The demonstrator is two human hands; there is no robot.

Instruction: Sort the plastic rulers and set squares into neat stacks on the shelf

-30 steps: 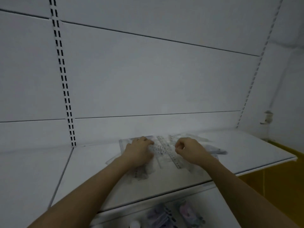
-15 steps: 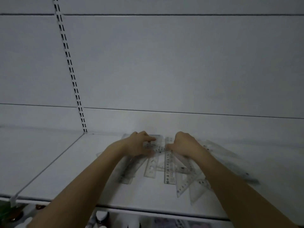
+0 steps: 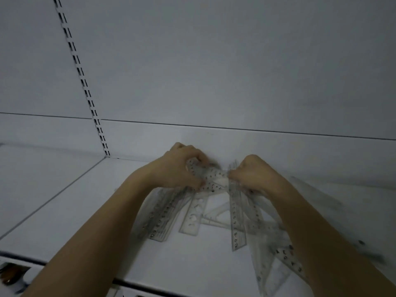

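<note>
Several clear plastic rulers and set squares lie fanned out on a white shelf point(image 3: 75, 211). My left hand point(image 3: 180, 166) grips the far ends of a bunch of rulers point(image 3: 162, 219) that slant toward the shelf's front. My right hand point(image 3: 252, 174) curls round the far end of a straight ruler point(image 3: 235, 224). A short ruler piece point(image 3: 212, 179) spans between both hands. A stencil ruler point(image 3: 194, 217) and a set square point(image 3: 216, 215) lie flat between the bunches. More set squares point(image 3: 278, 264) lie under my right forearm, blurred.
The white back wall point(image 3: 214, 71) rises right behind my hands, with a slotted upright rail point(image 3: 85, 88) on the left. A seam point(image 3: 53, 196) divides the shelf from its left neighbour. Small items point(image 3: 10, 273) show on a lower shelf at bottom left.
Both hands have lifted the far ends of the rulers and drawn them together near the back wall. The view has shifted closer to the shelf.
</note>
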